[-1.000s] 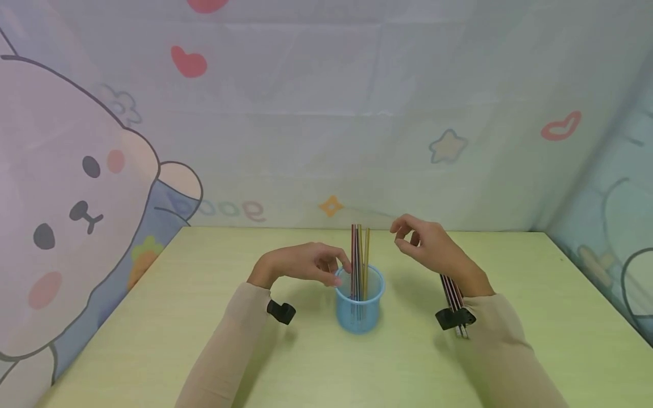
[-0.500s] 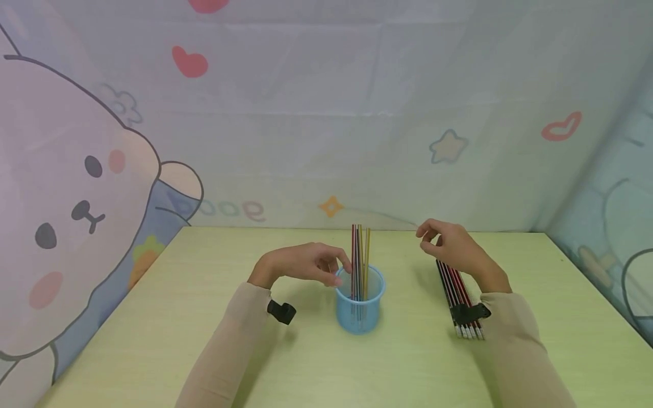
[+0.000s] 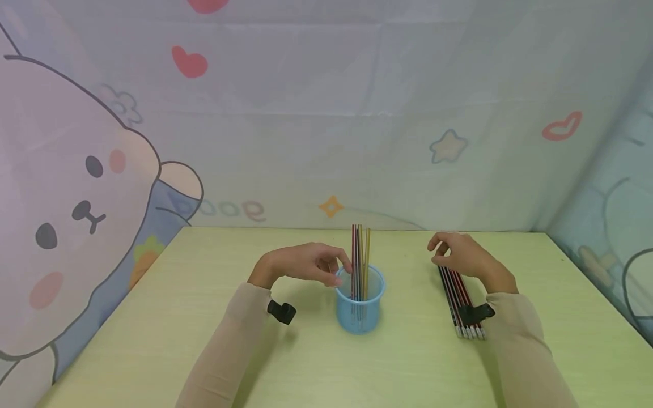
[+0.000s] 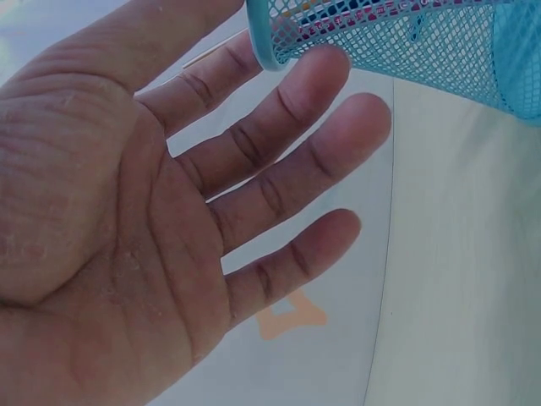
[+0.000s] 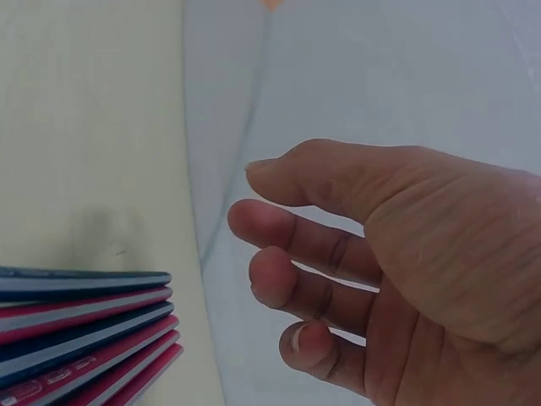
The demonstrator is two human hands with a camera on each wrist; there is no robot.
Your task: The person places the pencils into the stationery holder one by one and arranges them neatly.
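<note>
A light blue mesh pen cup (image 3: pixel 358 314) stands on the table with several pencils (image 3: pixel 356 255) upright in it, dark, red and gold. My left hand (image 3: pixel 308 262) holds the cup's left rim with thumb and index finger, its other fingers loosely bent beside the mesh in the left wrist view. My right hand (image 3: pixel 461 255) hovers over the far end of a row of red and black striped pencils (image 3: pixel 454 297). Nothing is between its loosely curled fingers in the right wrist view. The row lies side by side, eraser ends toward me, partly hidden by the right wrist.
The pale yellow-green table (image 3: pixel 408 368) ends at the back against a light printed cloth (image 3: pixel 306 141) with a cartoon bear (image 3: pixel 102 238). A similar cloth (image 3: pixel 612 226) hangs at the right side. Black wrist cameras sit on both sleeves.
My right hand has moved right, away from the cup, then lowered slightly over the pencil row, uncovering more of the row. The left hand and the cup have stayed put.
</note>
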